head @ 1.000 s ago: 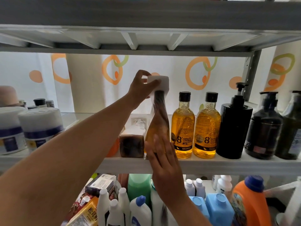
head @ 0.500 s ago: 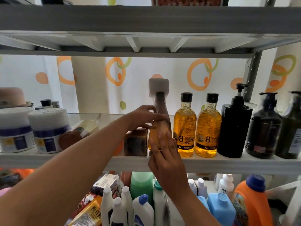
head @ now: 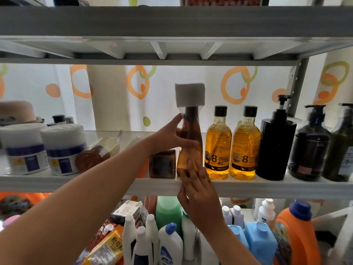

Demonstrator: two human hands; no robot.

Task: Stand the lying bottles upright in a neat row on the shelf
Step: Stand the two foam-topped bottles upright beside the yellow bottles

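An amber bottle with a white cap stands upright on the shelf, just left of two yellow shampoo bottles. My left hand grips its waist from the left, thumb across the front. My right hand presses straight fingers against its lower front, over the shelf edge. A clear bottle with a brown cap lies on its side further left. Behind my left wrist another bottle lies with its dark end towards me.
Black and dark pump bottles continue the row to the right. Two white tubs stand at the left. The upper shelf hangs close above. Detergent bottles crowd the level below.
My left hand came down from the white cap to the bottle's waist. The bottle now stands straighter. My right hand stayed at its base.
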